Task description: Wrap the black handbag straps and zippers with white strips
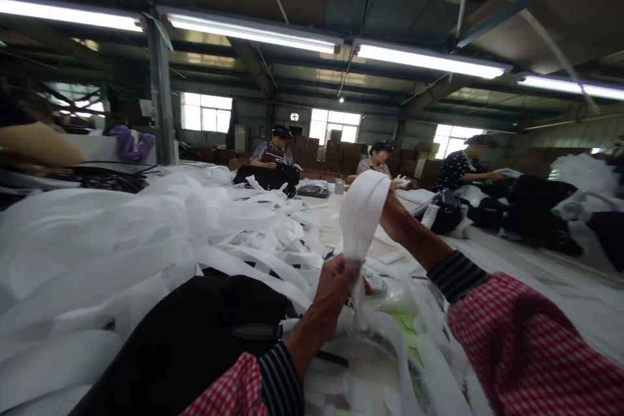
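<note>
The white strip is broad. Held aloft, it arches into 1 loop, its gathered lower end hanging.

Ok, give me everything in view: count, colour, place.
Soft looped strip: one, white, centre
Loose flat strips: many, white, left and centre
Broad black fabric: one, black, front left
Flat green sheet: one, green, front centre
Pale worktable: one, whitish, beneath strips
Soft black bundles: several, black, right
Purple cloth: one, purple, back left
Long tube lights: four, white, overhead
Bright windows: several, white, back
Cardboard cartons: many, brown, back
Co-workers: four, varied clothing, three opposite, one left
Left hand: one, dark striped cuff, gripping strip
Right hand: one, dark striped cuff, behind loop
</note>
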Demonstrator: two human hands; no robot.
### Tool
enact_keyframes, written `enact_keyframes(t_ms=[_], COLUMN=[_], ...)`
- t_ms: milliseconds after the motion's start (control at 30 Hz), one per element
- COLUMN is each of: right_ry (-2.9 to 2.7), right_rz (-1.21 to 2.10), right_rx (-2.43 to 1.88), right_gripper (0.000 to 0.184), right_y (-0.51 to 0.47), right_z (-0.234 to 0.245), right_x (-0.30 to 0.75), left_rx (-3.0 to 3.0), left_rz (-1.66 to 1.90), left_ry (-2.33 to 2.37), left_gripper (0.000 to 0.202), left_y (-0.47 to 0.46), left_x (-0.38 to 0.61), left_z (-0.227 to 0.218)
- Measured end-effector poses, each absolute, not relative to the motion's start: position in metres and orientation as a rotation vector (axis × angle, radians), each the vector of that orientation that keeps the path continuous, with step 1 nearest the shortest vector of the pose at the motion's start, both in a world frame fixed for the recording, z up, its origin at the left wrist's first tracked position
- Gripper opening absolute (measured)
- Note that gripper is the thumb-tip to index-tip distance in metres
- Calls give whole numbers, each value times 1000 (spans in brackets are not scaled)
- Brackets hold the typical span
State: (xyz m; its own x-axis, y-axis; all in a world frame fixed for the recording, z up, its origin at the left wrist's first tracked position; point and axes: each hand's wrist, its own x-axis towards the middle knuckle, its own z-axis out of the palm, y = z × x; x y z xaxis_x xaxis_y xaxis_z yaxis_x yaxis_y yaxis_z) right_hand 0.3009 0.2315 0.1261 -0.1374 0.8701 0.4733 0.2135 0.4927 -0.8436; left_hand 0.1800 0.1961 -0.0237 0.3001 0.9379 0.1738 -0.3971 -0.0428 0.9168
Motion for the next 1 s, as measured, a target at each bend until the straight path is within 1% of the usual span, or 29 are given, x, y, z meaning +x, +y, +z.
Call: enact_keyframes(t_ms=[67,100,167,233,267,300,433,500,567,700,800,833,1000], right_ry=[-1544,-1520,-1487,-1461,-1457,-1459,-1526,-1543,-1549,-1601,-1639,-1663,-1855], right_rz=[869,898,911,902,899,896,864,861,903,971,972,970,927], right_rx=[-958,-981,-1053,-1122,-1138,-1143,-1175,-1205,-1218,-1237,-1244,-1239,-1210], right_gripper=[59,61,57,52,52,55,80,83,76,44,28,24,18], right_y=[235,236,237,240,242,244,254,259,262,267,275,279,313], right_z=[107,97,82,73,69,67,58,51,42,18,-1,-7,-23], right_x=[314,320,329,336,338,340,342,340,339,338,336,335,316], left_rx=[1105,1096,1086,1082,1084,1087,1098,1106,1126,1166,1191,1231,1681], left_rz=[1206,1204,1194,1190,1191,1193,1182,1177,1185,1207,1216,1228,1367], left_ry=[647,649,648,648,653,659,673,670,676,712,732,744,897], left_gripper=[57,60,61,59,57,56,52,49,48,49,48,45,21], left_y=[199,201,203,203,202,202,199,199,199,199,199,198,192], left_x=[179,179,179,179,178,178,178,178,178,179,180,180,183], left_z=[-26,-27,-29,-30,-30,-30,-30,-29,-29,-28,-29,-29,-34])
